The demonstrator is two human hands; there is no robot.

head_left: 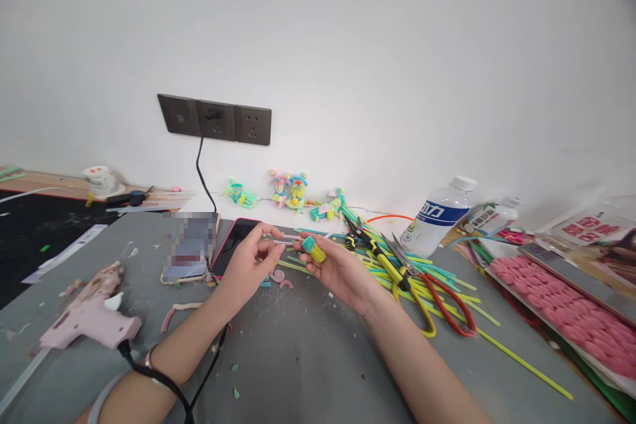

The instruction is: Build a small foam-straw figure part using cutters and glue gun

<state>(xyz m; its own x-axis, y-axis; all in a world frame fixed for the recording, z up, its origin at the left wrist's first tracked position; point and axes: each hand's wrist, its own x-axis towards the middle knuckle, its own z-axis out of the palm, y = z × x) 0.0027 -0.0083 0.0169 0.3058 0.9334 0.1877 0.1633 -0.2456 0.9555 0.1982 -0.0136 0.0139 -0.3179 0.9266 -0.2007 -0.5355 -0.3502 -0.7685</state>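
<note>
My right hand [342,273] is closed around a small roll of teal and yellow pipe cleaner [314,250], held up above the grey table. Facing it, my left hand [252,264] pinches a thin pale strip [287,238] between thumb and fingertips. That strip reaches across to the fingers of my right hand; whether it joins the roll I cannot tell. Short curled pink and blue pieces [279,277] lie on the table below. Just right of my right hand are loose yellow and teal pipe cleaners [442,288], with yellow-handled pliers [380,255] and red-handled scissors [447,298] on top.
Small pipe-cleaner figures [297,192] stand along the wall. A pink glue gun [94,321] lies at left, its black cord running under my left arm. Two phones [191,248] lie behind my left hand. A bottle [437,218] and pink braided material [571,291] are at right.
</note>
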